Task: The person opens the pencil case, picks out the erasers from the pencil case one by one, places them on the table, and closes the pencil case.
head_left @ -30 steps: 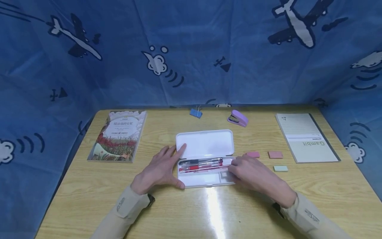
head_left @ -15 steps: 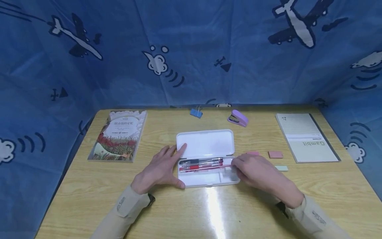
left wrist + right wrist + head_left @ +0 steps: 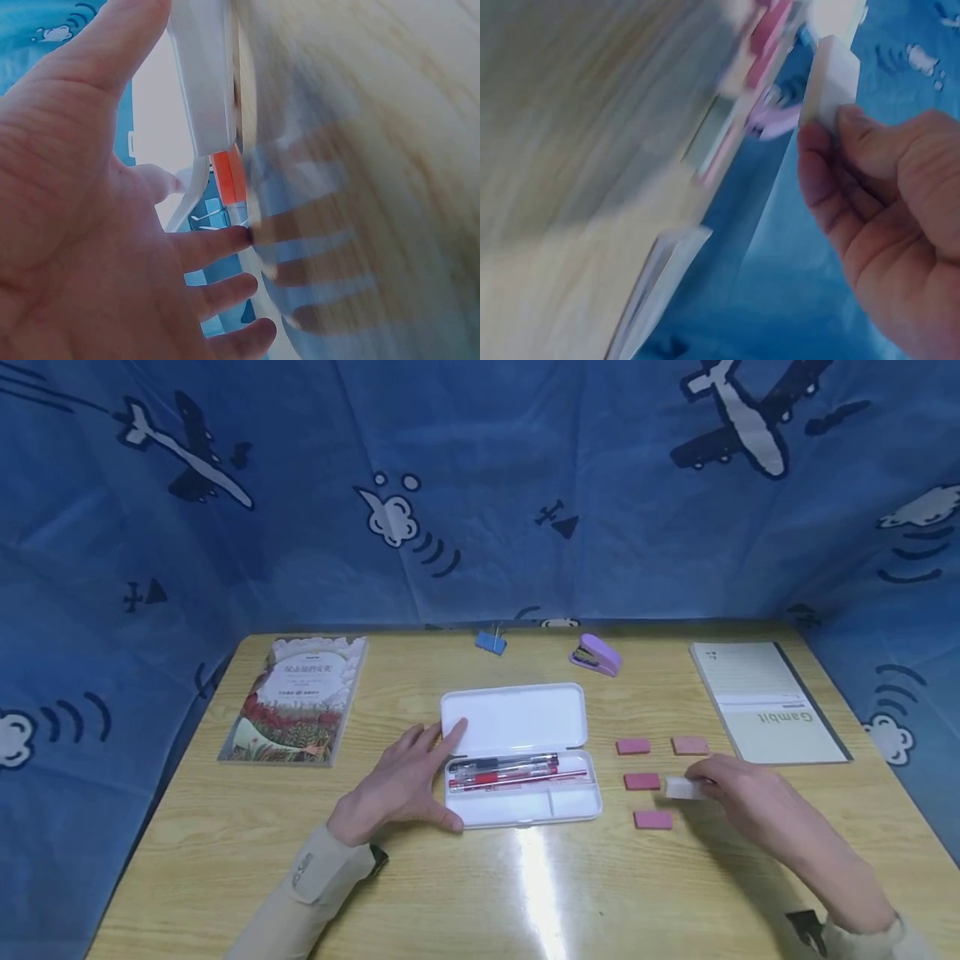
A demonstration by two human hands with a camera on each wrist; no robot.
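Note:
An open white pencil case (image 3: 573,808) lies mid-table, holding several pens (image 3: 504,772) in its long compartment. My left hand (image 3: 393,789) rests at its left side, fingers spread, with the index finger at the lid and the thumb at the front left corner. In the left wrist view its palm (image 3: 82,225) stands beside the case. My right hand (image 3: 757,797) pinches a white eraser (image 3: 678,788) between thumb and fingers, right of the case. The right wrist view has this eraser (image 3: 832,79) held above the table. Several pink erasers (image 3: 653,820) lie between case and hand.
A pale green eraser (image 3: 711,135) lies on the table, hidden by the right hand in the head view. Behind the case are a blue binder clip (image 3: 491,643) and a purple stapler (image 3: 596,655). A book (image 3: 296,702) lies left, a notepad (image 3: 772,702) right.
My right hand has moved from the case's right end out to the right, now carrying the white eraser. Pink erasers it covered are visible. The left hand has stayed in place.

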